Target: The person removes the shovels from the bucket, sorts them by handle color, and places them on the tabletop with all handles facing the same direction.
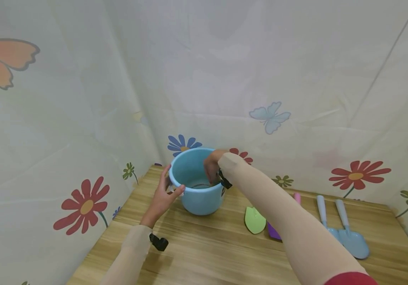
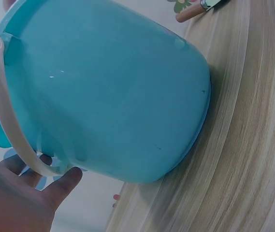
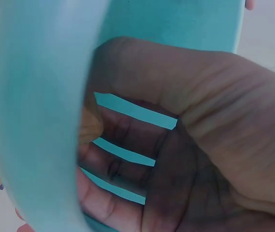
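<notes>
A light blue plastic bucket (image 1: 202, 202) with a white handle (image 2: 11, 116) stands upright on the wooden table. My left hand (image 1: 164, 196) holds it by the left side of its rim, the thumb on the front edge and the fingers spread round the outside near the handle's joint. Over the right side of the rim, my right hand (image 1: 212, 166) reaches down inside the bucket. Its spaced fingers (image 3: 113, 125) point down behind the near wall in the right wrist view. The fingertips are mostly hidden, so I cannot tell whether they hold anything.
Right of the bucket lie a green trowel (image 1: 255, 220), a purple tool (image 1: 273, 232) partly under my right forearm, and two blue shovels with pale handles (image 1: 356, 242). A wooden handle (image 2: 190, 12) shows past the bucket. Flower-printed sheeting (image 1: 221, 79) rises behind the table.
</notes>
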Motion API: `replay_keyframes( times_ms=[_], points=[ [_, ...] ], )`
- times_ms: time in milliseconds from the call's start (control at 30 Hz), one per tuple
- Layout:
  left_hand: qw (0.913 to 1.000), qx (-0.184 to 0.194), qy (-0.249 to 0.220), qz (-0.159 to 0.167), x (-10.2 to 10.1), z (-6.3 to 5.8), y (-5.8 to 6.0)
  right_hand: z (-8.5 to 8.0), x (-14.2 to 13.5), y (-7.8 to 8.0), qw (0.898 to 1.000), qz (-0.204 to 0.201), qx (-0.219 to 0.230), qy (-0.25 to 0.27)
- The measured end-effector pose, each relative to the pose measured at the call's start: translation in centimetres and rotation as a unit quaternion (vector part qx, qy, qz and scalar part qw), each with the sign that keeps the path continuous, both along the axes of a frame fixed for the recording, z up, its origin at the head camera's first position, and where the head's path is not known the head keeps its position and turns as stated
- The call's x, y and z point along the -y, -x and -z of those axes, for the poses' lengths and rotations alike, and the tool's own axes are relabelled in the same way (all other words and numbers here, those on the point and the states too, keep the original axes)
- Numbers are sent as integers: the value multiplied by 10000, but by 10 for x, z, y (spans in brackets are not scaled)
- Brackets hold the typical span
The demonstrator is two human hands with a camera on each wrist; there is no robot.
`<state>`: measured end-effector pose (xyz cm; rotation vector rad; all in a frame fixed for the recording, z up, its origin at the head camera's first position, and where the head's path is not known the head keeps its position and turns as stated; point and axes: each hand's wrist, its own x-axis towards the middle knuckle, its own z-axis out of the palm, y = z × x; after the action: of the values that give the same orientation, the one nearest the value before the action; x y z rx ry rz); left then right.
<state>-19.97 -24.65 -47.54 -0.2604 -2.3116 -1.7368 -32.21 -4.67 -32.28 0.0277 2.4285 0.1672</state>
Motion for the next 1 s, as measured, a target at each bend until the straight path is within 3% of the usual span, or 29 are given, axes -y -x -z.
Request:
replay_keyframes(
  times_ms=[100,233,333,467,567,600,767,833,1000],
  points=[
    [10000,-15,2,-8,0,0,0,-1,2,0,10000,62,15,6],
    [10000,-56,-21,-5,1,1,0,-4,0,-3,9973,-618,-40,383],
    [10000,-71,-37,9,1,2,0,-8,-3,-8,9958,-457,-188,771],
    [10000,-33,-35,13,1,1,1,-16,-9,-21,9864,-965,-240,1310],
    [10000,-7,-43,15,1,1,1,-20,-13,-27,9637,-2147,-250,1568],
    [10000,0,-51,22,2,1,1,-20,-14,-28,9602,-2273,-262,1603],
    [10000,-28,-68,32,1,1,2,-17,-12,-24,9516,-2600,-229,1623],
    [10000,-37,-66,32,1,2,2,-15,-10,-20,9524,-2536,-163,1686],
    [10000,-34,-63,60,1,3,3,-14,-5,-13,9388,-2867,-160,1905]
  ],
)
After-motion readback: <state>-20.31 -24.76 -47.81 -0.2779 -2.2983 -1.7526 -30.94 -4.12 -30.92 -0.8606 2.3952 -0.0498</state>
